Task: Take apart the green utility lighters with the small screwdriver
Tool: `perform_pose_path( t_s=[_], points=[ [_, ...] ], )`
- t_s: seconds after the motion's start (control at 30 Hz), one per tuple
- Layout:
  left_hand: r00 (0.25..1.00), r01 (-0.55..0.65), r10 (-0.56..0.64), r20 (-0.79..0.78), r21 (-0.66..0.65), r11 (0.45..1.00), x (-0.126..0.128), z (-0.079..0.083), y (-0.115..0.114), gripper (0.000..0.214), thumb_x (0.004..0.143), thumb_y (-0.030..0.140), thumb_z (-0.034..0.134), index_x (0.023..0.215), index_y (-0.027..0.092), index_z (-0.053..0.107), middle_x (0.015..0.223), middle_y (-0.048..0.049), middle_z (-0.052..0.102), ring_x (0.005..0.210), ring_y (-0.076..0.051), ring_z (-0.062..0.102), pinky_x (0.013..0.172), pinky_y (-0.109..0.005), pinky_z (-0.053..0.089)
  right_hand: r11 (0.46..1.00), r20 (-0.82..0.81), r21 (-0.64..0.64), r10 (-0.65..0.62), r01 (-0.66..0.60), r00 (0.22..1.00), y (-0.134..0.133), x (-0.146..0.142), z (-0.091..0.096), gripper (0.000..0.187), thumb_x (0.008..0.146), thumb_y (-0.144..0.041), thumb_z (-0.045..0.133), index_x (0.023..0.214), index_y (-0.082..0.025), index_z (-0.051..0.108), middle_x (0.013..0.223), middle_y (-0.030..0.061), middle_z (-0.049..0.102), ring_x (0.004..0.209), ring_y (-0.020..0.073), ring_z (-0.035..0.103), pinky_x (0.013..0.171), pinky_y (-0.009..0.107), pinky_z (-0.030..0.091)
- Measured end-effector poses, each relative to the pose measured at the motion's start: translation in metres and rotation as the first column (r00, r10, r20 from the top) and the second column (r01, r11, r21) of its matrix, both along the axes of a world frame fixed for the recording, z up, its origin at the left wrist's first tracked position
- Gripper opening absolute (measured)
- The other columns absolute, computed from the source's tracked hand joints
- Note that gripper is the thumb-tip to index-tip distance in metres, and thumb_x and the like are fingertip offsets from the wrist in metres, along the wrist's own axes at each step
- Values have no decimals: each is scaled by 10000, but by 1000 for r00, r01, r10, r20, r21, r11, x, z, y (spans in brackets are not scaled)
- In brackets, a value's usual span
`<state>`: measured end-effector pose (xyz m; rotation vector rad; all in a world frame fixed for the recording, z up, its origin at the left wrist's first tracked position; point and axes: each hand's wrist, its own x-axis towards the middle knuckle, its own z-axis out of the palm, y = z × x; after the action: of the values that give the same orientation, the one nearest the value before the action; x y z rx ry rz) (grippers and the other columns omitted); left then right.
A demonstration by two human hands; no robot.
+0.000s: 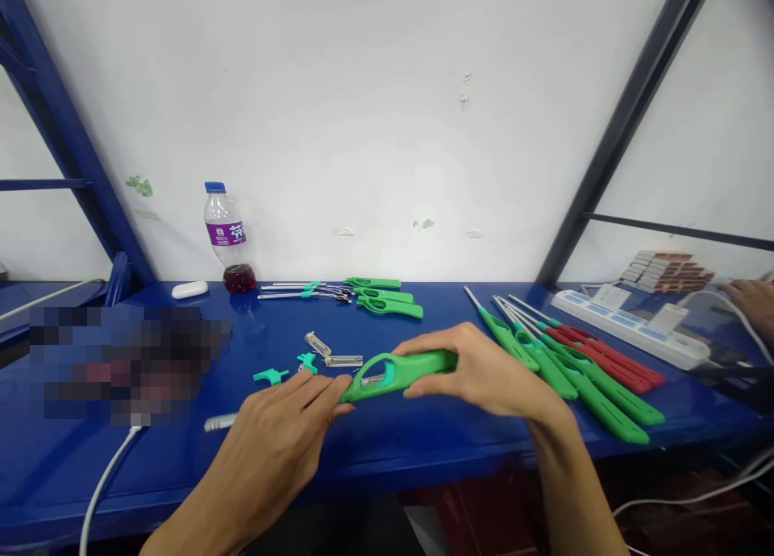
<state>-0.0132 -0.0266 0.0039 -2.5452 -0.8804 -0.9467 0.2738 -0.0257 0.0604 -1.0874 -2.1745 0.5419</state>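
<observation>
A green long-nosed lighter (417, 369) is held between my hands above the front of the blue table. My right hand (487, 372) is closed around its handle end. At the trigger end, the fingers of my left hand (279, 427) pinch the casing. A silver metal tube (220, 422) pokes out left of my left hand; whether it joins the lighter is hidden. Just beyond my left fingers lie teal trigger pieces, one flat (270, 376) and one more upright (307, 363). Clear plastic fuel tanks, one angled (318, 344) and one level (343, 361), rest behind the lighter.
Green lighters (596, 387) and red lighters (610, 354) lie at right beside a white power strip (629, 328). Green casings (390, 306) and metal tubes with wires (290, 296) are at the back. A drink bottle (226, 238) stands by the wall. Another person's hand (753, 302) shows far right.
</observation>
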Motion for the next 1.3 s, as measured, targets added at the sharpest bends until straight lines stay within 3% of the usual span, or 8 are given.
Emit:
perform_pose_path(
  t_s=[0.13,0.27,0.37,0.47,0.6,0.7,0.97,1.3],
  points=[
    [1000,-24,20,-19,-226,974,-2,2,-1,311,1109,310,407,1161,240,705,941,-36,800,756,-216,762,624,-310,541,990,78,125,-75,65,994,-8,-8,4,203,871,-311,838,1067,-347,797,992,0,800,847,250,698,751,360,476],
    [998,-58,53,-25,-310,949,-5,4,-2,292,1094,348,446,1248,278,684,1017,-17,799,840,-246,774,664,-338,527,997,156,36,-71,66,985,-17,-16,4,170,904,-211,784,1013,-325,722,896,-32,773,778,215,667,703,328,447],
    [995,-78,51,-86,-358,931,-5,4,-3,313,1093,338,430,1303,291,657,1097,-28,790,897,-269,768,708,-362,531,996,206,-27,-76,83,976,-21,-21,2,166,911,-348,790,1053,-333,706,909,-24,778,824,244,673,704,331,443],
    [991,-92,40,-127,-430,898,0,3,-4,322,1088,285,414,1328,310,627,1148,-27,770,942,-273,756,752,-372,530,989,229,-144,-8,42,973,-21,-26,1,336,945,-564,702,1199,-347,729,1037,-5,807,901,258,709,745,336,465],
    [994,-72,19,-104,-543,836,4,2,-5,293,1091,269,405,1277,326,625,1154,-11,732,998,-254,724,834,-376,517,971,217,-237,91,-38,972,-17,-33,1,452,1035,-604,531,1309,-310,739,1234,12,788,1112,256,710,922,327,471],
    [999,-40,17,-45,-596,802,3,2,-3,262,1097,316,398,1185,305,645,1142,-19,686,994,-239,694,858,-371,506,973,252,-229,71,-11,965,-16,-35,1,472,995,-625,590,1293,-296,749,1310,18,758,1227,285,659,981,336,450],
    [995,-58,-7,-95,-660,749,-3,1,-2,220,1087,344,435,1106,296,649,1097,-8,664,990,-236,659,892,-388,484,959,364,-272,24,81,931,-16,-37,-5,393,862,-490,816,1191,-304,706,1175,12,734,1110,280,651,882,350,455],
    [993,-98,37,-112,-600,794,-6,-4,2,235,1081,295,397,1041,265,627,1124,-53,587,1020,-270,607,860,-419,486,978,406,-196,13,73,914,-14,-52,-13,373,913,-522,765,1165,-261,678,1101,26,647,1065,265,629,838,345,456]
  ],
)
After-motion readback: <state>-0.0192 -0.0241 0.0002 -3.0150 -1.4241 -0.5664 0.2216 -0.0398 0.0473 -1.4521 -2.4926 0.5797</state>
